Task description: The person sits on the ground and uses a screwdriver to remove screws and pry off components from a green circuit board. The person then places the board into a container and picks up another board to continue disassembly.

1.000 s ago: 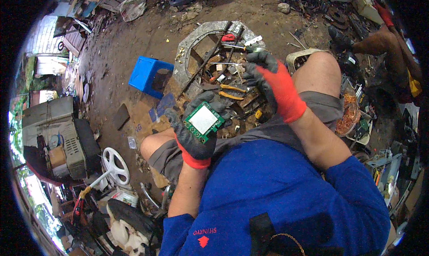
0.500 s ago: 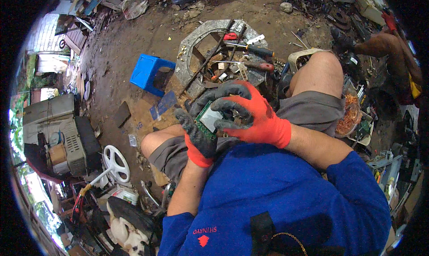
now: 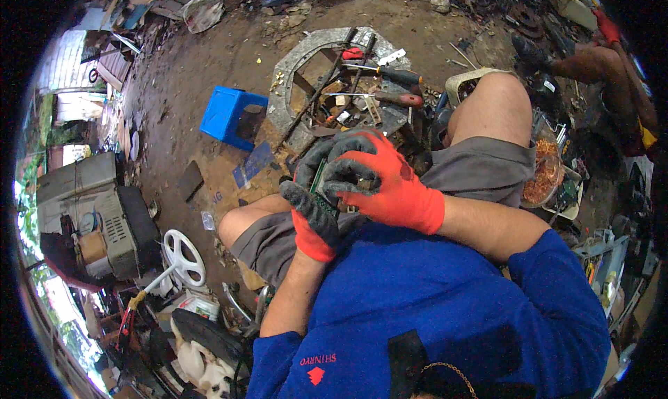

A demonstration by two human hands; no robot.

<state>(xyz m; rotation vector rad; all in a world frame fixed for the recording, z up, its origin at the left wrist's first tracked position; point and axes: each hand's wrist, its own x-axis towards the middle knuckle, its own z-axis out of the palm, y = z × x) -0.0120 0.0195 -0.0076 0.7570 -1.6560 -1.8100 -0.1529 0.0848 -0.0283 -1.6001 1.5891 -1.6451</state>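
Observation:
A small green circuit board (image 3: 318,184) with a pale panel on one face is held in front of my body, now nearly edge-on. My left hand (image 3: 314,218), in a red glove with dark grey palm and fingers, grips it from the left and below. Curled around its right side is my right hand (image 3: 390,183), in a matching glove; its fingertips are partly hidden. Beyond them stands a grey octagonal frame (image 3: 280,92) with scraps inside. A dark-handled screwdriver (image 3: 400,74) and a red-handled screwdriver (image 3: 402,99) lie across its right part.
A blue stool (image 3: 224,117) stands left of the frame. At the right sits a basin of orange-brown scraps (image 3: 544,173) beside my knee. Another person's red-gloved hand (image 3: 607,26) shows at far right. A white wheel (image 3: 184,258) and a white animal (image 3: 202,365) are at lower left.
The circuit board has turned from showing its pale face to nearly edge-on. My right hand has shifted slightly left and down around it; both hands keep hold.

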